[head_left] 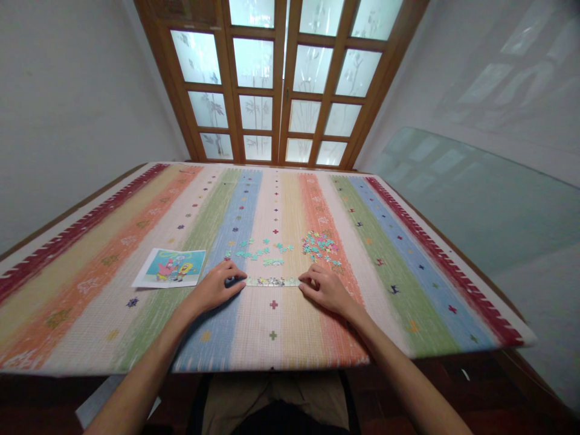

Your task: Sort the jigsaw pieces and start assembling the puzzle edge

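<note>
A narrow strip of joined jigsaw puzzle pieces (272,282) lies flat on the striped tablecloth in front of me. My left hand (220,285) pinches its left end, thumb and fingers closed together. At the opposite end, my right hand (325,289) is closed on the strip's right tip in the same way. Just beyond the strip sits a short joined row of puzzle pieces (273,262). Loose turquoise puzzle pieces (249,254) are scattered past my left hand, while a denser pile of mixed-colour pieces (319,243) lies beyond my right hand.
Left of my left hand rests a printed cartoon picture (174,266) on white paper. The striped tablecloth (385,314) covers the whole table, whose near edge runs below my forearms. Wooden doors with frosted panes (257,112) stand behind the far edge.
</note>
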`<control>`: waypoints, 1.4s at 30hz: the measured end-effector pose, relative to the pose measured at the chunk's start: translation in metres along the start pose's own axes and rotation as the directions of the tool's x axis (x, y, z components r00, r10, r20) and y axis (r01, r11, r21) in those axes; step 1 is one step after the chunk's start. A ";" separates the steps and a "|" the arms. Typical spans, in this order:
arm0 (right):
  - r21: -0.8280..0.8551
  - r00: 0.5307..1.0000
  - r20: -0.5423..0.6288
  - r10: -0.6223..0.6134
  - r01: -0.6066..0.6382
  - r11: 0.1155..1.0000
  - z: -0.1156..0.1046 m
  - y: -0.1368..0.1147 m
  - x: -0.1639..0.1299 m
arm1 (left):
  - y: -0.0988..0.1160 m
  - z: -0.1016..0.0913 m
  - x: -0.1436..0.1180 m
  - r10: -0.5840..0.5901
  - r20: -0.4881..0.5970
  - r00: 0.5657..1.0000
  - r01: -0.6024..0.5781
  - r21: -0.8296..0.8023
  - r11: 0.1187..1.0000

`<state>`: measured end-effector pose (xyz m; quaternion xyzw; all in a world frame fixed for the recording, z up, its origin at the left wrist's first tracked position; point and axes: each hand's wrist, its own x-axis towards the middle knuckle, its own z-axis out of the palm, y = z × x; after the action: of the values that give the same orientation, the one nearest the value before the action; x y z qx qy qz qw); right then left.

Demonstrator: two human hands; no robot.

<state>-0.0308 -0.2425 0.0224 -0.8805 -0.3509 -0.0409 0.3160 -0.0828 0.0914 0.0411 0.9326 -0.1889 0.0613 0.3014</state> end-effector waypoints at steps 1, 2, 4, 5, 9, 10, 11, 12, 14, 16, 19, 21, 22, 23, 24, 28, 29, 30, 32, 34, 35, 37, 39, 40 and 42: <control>0.003 1.000 0.001 0.000 0.000 1.000 0.000 0.000 0.000 | 0.001 0.000 -0.001 -0.002 0.002 1.000 0.002 -0.004 1.000; 0.004 1.000 0.003 0.001 -0.001 1.000 0.000 0.000 0.000 | 0.001 0.001 -0.001 -0.003 0.004 1.000 0.003 -0.008 1.000; 0.002 1.000 0.006 0.002 -0.002 1.000 0.000 0.000 0.000 | 0.002 0.001 -0.002 -0.004 0.007 1.000 0.004 -0.018 1.000; 0.000 1.000 0.007 0.001 -0.001 1.000 0.000 0.000 0.000 | 0.003 0.002 -0.002 -0.005 0.006 1.000 0.005 -0.023 1.000; 0.004 1.000 0.003 0.001 -0.001 1.000 0.000 -0.001 0.001 | 0.006 0.002 -0.002 -0.006 0.003 1.000 0.006 -0.042 0.999; 0.005 1.000 0.002 0.002 -0.002 1.000 0.001 -0.001 0.001 | 0.006 0.001 -0.002 -0.008 0.004 1.000 0.008 -0.045 0.999; 0.005 1.000 0.001 0.003 -0.003 1.000 0.001 -0.001 0.001 | 0.007 0.001 -0.002 -0.009 0.006 1.000 0.009 -0.047 0.999; 0.003 1.000 0.000 0.003 -0.003 1.000 0.001 -0.001 0.000 | 0.007 0.001 -0.002 -0.011 0.006 1.000 0.012 -0.049 0.999; -0.002 1.000 0.000 0.004 -0.004 1.000 0.001 -0.001 0.001 | 0.007 0.002 -0.002 -0.014 0.003 1.000 0.015 -0.051 0.999; -0.002 1.000 0.005 0.006 -0.006 1.000 0.000 -0.001 0.001 | 0.006 0.002 -0.001 -0.015 -0.002 1.000 0.015 -0.052 0.999; -0.003 1.000 0.013 0.007 -0.007 1.000 -0.001 0.000 0.001 | 0.005 0.000 -0.001 -0.006 0.007 1.000 0.006 -0.056 0.998; -0.004 1.000 0.016 0.007 -0.007 1.000 -0.001 0.000 0.002 | 0.004 -0.002 0.000 0.005 0.014 1.000 -0.004 -0.051 0.999; -0.002 1.000 0.020 0.007 -0.007 1.000 -0.002 0.000 0.002 | 0.004 -0.004 0.001 0.011 0.016 1.000 -0.010 -0.045 0.999; 0.002 1.000 0.025 0.008 -0.008 1.000 -0.002 0.000 0.003 | 0.003 -0.005 0.002 0.018 0.017 1.000 -0.017 -0.039 0.999; 0.005 1.000 0.030 0.008 -0.008 1.000 -0.003 -0.001 0.004 | 0.003 -0.007 0.004 0.023 0.015 1.000 -0.023 -0.032 0.999; -0.022 1.000 0.029 -0.003 0.004 1.000 -0.003 -0.003 0.014 | 0.001 -0.009 0.014 0.031 -0.010 0.999 -0.031 -0.007 0.999; -0.036 1.000 0.030 -0.007 0.008 0.999 -0.003 -0.003 0.018 | 0.001 -0.008 0.017 0.031 -0.017 0.999 -0.031 0.000 1.000; -0.055 0.999 0.036 -0.012 0.014 0.998 -0.003 -0.004 0.023 | 0.001 -0.007 0.021 0.033 -0.020 0.999 -0.033 0.008 0.999; -0.088 0.998 0.064 -0.016 0.022 0.996 -0.003 -0.006 0.032 | 0.003 -0.004 0.028 0.048 -0.006 0.999 -0.047 0.031 0.998; -0.122 0.995 0.098 -0.023 0.035 0.992 -0.003 -0.009 0.042 | 0.005 0.002 0.036 0.074 0.027 0.997 -0.075 0.061 0.995; -0.143 0.993 0.116 -0.029 0.046 0.989 -0.003 -0.011 0.046 | 0.007 0.005 0.039 0.089 0.041 0.995 -0.092 0.076 0.993; -0.184 0.988 0.153 -0.039 0.068 0.981 -0.003 -0.015 0.054 | 0.010 0.011 0.044 0.116 0.060 0.991 -0.122 0.105 0.987; -0.218 0.982 0.185 -0.042 0.083 0.972 -0.004 -0.019 0.058 | 0.013 0.016 0.048 0.137 0.071 0.988 -0.145 0.128 0.981; -0.233 0.979 0.199 -0.042 0.088 0.968 -0.003 -0.020 0.060 | 0.014 0.019 0.049 0.143 0.078 0.987 -0.153 0.137 0.979; -0.251 0.974 0.220 -0.043 0.099 0.963 -0.003 -0.021 0.062 | 0.016 0.022 0.050 0.152 0.095 0.984 -0.166 0.161 0.973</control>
<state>0.0023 -0.1959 0.0538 -0.9005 -0.4057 -0.0034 0.1565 -0.0427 0.0512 0.0434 0.9383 -0.2695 0.0626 0.2075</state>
